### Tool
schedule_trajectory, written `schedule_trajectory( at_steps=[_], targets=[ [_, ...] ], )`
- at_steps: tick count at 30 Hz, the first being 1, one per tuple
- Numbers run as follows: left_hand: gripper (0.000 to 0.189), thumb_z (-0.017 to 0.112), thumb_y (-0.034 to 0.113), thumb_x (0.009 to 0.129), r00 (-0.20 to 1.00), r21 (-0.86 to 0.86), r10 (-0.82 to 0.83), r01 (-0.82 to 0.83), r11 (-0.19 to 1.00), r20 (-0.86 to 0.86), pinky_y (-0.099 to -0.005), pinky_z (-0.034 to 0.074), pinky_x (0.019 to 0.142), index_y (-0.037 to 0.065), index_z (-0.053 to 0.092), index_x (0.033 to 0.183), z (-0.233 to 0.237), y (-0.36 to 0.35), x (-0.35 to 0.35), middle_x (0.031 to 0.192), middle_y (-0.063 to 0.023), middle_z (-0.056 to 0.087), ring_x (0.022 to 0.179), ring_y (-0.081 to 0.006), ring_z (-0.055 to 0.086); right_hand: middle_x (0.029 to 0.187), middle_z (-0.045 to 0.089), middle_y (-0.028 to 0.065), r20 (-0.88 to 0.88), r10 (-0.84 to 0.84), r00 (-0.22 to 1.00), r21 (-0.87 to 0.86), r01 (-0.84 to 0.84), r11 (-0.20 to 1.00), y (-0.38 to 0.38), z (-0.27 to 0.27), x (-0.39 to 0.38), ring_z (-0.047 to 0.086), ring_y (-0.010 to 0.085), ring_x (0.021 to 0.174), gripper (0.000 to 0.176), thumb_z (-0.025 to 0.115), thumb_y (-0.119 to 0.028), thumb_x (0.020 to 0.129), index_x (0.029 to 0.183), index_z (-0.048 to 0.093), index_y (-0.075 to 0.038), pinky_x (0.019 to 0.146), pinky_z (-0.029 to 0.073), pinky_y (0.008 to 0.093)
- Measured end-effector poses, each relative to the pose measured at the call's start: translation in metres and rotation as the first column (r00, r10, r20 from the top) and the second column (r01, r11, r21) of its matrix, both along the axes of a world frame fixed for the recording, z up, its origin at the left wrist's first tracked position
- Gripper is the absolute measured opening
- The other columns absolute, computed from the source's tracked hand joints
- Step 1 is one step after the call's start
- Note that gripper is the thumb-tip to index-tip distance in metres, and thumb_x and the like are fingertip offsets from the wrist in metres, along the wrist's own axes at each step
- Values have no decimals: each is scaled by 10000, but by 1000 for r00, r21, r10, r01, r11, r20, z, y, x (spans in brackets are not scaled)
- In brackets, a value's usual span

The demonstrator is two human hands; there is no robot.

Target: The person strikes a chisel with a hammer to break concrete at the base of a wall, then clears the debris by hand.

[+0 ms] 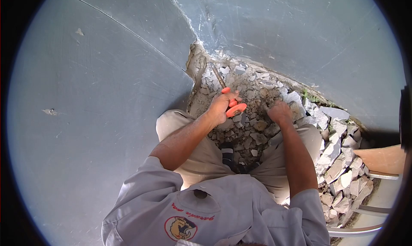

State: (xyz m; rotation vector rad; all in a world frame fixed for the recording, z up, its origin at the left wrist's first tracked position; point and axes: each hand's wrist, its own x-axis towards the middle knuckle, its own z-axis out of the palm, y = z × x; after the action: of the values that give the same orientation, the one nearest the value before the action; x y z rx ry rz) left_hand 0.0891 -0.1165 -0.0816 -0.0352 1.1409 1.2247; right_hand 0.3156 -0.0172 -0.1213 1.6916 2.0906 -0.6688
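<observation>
Chisel [219, 78]: dull brown shaft, orange-red grip, slanted over rubble [257, 138] by the broken wall edge. My left hand [221, 105] wraps the grip; right [280, 112] curls at the rubble, contents I can't tell.

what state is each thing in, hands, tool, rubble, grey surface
left hand: closed around the tool's orange handle
orange-handled tool: held, metal shaft angled toward the broken corner
right hand: fingers curled down at the rubble, whether it holds anything is hidden
rubble: loose, broken into uneven bits
larger broken slabs: piled, jagged
grey surface: scuffed, with a long dark line
</observation>
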Motion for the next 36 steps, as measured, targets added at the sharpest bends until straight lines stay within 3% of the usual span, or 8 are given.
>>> schedule_trajectory(
  at_steps=[4, 7, 10, 18, 21, 27, 31, 36],
  targets=[
    [396, 599, 160, 964, 999, -1, -38, 38, 999, -2, -410, 603, 715, 13, 440, 1296, 6, -1, 1, 946, -118, 585, 841, -202, 619, 1336, 586, 185, -39, 231, 972, -49, -233, 971, 11, -11, 8, 576, 330, 1223, 592, 582, -483, 902, 1268, 578, -17, 1043, 460, 411],
    [398, 602, 166, 964, 999, -8, -32, 32, 999, -13, -411, 602, 719, 14, 444, 1296, 9, -1, -1, 927, -110, 593, 835, -199, 622, 1309, 606, 180, -65, 163, 985, 37, -161, 986, 8, -18, 11, 568, 319, 1234, 589, 575, -483, 903, 1259, 582, -14, 1056, 447, 410],
    [392, 625, 148, 949, 999, -4, -32, 32, 999, 15, -409, 601, 719, 41, 428, 1271, 8, -2, -3, 931, -111, 600, 817, -198, 624, 1312, 607, 170, -47, 65, 997, -10, -66, 998, 6, -14, 7, 558, 306, 1248, 588, 577, -485, 902, 1256, 582, -15, 1062, 441, 408],
    [341, 660, 112, 927, 994, 6, 81, -81, 997, 75, -394, 589, 677, 107, 401, 1149, 20, -5, 0, 924, -108, 604, 710, -176, 593, 1310, 589, 209, -76, 113, 991, -11, -115, 993, 7, -22, 8, 538, 326, 1250, 672, 561, -535, 905, 1258, 563, 37, 1076, 415, 399],
    [312, 659, 113, 928, 983, 77, 4, -18, 997, 181, -385, 586, 677, 118, 418, 1126, 13, -4, -5, 909, -101, 600, 704, -163, 584, 1305, 583, 225, -91, 100, 991, -19, -102, 995, 7, -14, 7, 526, 340, 1252, 712, 545, -558, 912, 1261, 552, 63, 1085, 399, 403],
    [209, 638, 132, 935, 993, -37, 114, -113, 993, 15, -375, 577, 670, 106, 475, 1063, 8, -4, -1, 875, -74, 606, 720, -168, 599, 1327, 571, 214, -78, 82, 994, -40, -85, 996, 7, -9, 6, 508, 333, 1274, 705, 551, -560, 908, 1266, 552, 47, 1090, 393, 406],
    [227, 626, 131, 909, 997, -3, 57, -57, 998, 61, -397, 580, 699, 71, 492, 1083, 5, -3, -7, 877, -73, 621, 760, -196, 624, 1341, 591, 150, -67, 78, 995, -27, -80, 996, 5, -7, 6, 539, 298, 1271, 598, 589, -492, 896, 1271, 581, -26, 1066, 434, 396],
    [223, 627, 119, 884, 996, 16, 68, -69, 997, 60, -407, 581, 737, 54, 523, 1070, 6, -4, -7, 879, -84, 635, 790, -212, 639, 1330, 581, 185, -81, 85, 993, -14, -86, 996, 5, -6, 7, 523, 319, 1269, 656, 575, -528, 899, 1271, 560, 13, 1079, 410, 407]
  ],
)
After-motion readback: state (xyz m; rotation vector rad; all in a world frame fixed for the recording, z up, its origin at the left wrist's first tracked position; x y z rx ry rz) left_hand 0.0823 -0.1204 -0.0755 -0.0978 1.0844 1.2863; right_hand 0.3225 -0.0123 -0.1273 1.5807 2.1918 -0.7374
